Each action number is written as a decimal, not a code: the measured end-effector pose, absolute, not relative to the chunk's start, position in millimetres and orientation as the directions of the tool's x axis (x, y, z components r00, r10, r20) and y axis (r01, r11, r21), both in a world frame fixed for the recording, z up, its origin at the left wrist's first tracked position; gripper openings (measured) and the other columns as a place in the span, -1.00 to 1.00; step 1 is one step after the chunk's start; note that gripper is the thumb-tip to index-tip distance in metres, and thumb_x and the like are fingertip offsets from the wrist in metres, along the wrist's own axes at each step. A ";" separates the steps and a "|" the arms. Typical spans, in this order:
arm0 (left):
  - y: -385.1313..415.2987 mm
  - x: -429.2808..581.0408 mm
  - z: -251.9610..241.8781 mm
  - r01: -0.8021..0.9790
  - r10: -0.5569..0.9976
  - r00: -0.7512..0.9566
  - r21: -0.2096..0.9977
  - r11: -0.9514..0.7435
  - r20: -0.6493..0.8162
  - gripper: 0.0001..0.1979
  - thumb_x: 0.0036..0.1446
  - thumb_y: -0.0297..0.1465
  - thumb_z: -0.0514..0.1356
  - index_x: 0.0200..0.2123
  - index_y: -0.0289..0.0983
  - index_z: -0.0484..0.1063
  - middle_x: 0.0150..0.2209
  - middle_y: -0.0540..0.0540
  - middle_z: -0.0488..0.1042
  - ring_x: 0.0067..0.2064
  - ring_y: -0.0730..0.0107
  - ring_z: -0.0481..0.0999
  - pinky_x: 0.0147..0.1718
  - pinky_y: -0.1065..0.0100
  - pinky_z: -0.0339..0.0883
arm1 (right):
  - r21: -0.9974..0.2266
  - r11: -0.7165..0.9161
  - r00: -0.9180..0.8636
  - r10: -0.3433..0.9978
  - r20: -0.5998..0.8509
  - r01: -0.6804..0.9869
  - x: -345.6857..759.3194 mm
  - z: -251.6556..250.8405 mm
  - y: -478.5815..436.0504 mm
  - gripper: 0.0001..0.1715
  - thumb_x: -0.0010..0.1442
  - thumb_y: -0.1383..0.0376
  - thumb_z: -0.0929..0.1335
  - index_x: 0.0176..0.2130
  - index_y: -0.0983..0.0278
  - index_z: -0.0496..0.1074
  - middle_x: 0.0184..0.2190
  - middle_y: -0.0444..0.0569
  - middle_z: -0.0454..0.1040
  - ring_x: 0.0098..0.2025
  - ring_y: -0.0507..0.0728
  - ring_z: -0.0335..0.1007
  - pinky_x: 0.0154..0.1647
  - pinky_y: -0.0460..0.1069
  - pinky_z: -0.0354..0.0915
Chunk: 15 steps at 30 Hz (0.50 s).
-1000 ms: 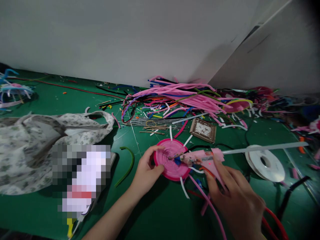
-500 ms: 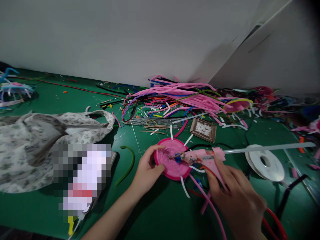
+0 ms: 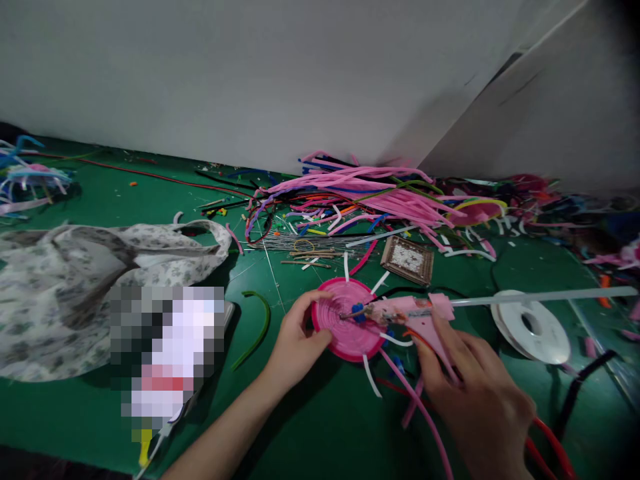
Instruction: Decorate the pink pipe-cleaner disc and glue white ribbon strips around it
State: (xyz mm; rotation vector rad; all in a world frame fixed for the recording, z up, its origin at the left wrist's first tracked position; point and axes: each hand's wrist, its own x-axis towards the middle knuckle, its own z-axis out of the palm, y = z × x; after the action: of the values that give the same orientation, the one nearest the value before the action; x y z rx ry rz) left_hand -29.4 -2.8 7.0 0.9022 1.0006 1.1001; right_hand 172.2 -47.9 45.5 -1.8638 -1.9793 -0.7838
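A round pink disc [image 3: 350, 337] with a darker pink rim and white strips sticking out around it is held at its left edge by my left hand [image 3: 300, 337], thumb and fingers pinching the rim. In my right hand [image 3: 473, 380] is a pink glue gun [image 3: 427, 327], a translucent stick running out of its back to the right. The gun's tip points left over the middle of the disc, near a small blue piece [image 3: 358, 312]. A pink pipe cleaner [image 3: 425, 417] trails down from the disc's lower right.
Behind lies a heap of pink pipe cleaners [image 3: 350, 183], with wires and a framed square [image 3: 407, 260] before it. A white spool [image 3: 543, 333] is at the right, red handles [image 3: 553, 443] below. On the left are floral cloth [image 3: 60, 293] and a blurred phone [image 3: 175, 353].
The disc and my left hand have shifted slightly right. The tip of the glue gun shows more clearly over the disc's middle, and the blue piece has changed position a little.
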 end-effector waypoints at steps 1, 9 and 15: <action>-3.0 -29.2 6.1 -0.273 0.973 0.152 0.939 0.210 -0.173 -0.51 -0.22 -0.64 0.10 -0.13 -0.24 0.37 -0.09 -0.06 0.40 -0.05 0.30 0.39 -0.17 0.39 0.27 | 0.185 0.016 -0.122 0.806 0.579 0.983 173.2 45.3 -47.7 -0.52 0.14 0.30 0.38 0.07 0.26 0.36 -0.36 -0.08 0.53 -0.41 0.04 0.46 -0.54 -0.10 0.13; -4.7 -28.7 4.4 -0.241 0.975 0.167 0.953 0.185 -0.148 -0.50 -0.21 -0.64 0.09 -0.10 -0.25 0.37 -0.04 -0.11 0.38 -0.01 0.24 0.38 -0.12 0.33 0.29 | 0.184 0.039 -0.140 0.803 0.579 0.982 174.7 46.0 -46.5 -0.67 0.13 0.31 0.39 -0.07 0.32 0.45 -0.36 -0.08 0.52 -0.42 0.01 0.43 -0.54 -0.13 0.13; -3.9 -28.2 4.5 -0.220 0.974 0.182 0.960 0.175 -0.136 -0.46 -0.22 -0.66 0.06 -0.09 -0.24 0.37 -0.04 -0.09 0.39 -0.05 0.27 0.41 -0.17 0.35 0.32 | 0.191 0.030 -0.138 0.802 0.582 0.981 170.1 47.7 -45.4 -0.55 0.15 0.31 0.38 0.05 0.30 0.38 -0.38 -0.08 0.51 -0.41 0.02 0.44 -0.56 -0.12 0.11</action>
State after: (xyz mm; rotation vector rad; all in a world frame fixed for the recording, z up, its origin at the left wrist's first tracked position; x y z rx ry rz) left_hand -28.2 -3.9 4.5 0.9977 0.9883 1.0783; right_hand 170.1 -45.4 47.7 -1.8203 -2.0000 -0.8051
